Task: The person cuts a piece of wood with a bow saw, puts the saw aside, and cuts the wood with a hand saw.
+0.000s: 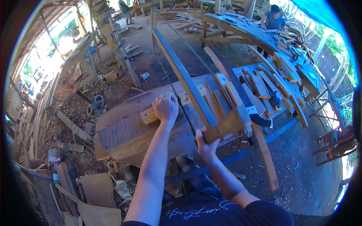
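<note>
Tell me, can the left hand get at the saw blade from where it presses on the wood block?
Probably yes: the left hand rests on the wood block right beside the saw blade, with nothing between them.
</note>
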A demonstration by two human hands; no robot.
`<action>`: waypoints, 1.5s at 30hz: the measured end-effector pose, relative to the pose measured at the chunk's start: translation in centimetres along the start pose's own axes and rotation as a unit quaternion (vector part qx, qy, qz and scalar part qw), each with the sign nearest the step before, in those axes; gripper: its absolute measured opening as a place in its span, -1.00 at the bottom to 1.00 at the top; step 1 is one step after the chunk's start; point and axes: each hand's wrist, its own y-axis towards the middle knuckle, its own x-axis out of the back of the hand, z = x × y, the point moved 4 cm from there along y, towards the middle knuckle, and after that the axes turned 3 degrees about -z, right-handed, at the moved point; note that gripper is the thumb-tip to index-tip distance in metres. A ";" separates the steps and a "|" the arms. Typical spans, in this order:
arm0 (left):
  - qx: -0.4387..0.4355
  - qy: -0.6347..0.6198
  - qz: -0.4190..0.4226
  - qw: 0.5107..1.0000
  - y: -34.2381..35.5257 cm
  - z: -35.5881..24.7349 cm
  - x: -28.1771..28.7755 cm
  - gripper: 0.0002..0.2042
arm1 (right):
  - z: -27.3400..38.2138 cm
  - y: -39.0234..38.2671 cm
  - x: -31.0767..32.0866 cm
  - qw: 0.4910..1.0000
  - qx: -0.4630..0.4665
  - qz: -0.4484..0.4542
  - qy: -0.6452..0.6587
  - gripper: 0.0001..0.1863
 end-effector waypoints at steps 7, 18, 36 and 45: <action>0.026 0.004 0.011 1.000 0.4 -0.6 0.1 -0.85 | 5.3 -6.0 7.8 0.991 -0.012 0.111 -0.069 -0.88; 0.046 0.058 0.029 0.997 -0.1 -0.5 -0.2 -0.86 | 1.9 0.0 1.0 0.992 -0.008 0.081 -0.097 -0.85; 0.039 0.056 0.021 0.997 0.2 0.2 -0.1 -0.84 | 2.8 -2.8 4.9 0.995 -0.043 0.080 -0.049 -0.87; -0.006 0.002 0.014 1.000 0.3 -0.4 0.1 -0.79 | 0.8 0.8 1.8 1.000 -0.012 0.011 0.020 -0.83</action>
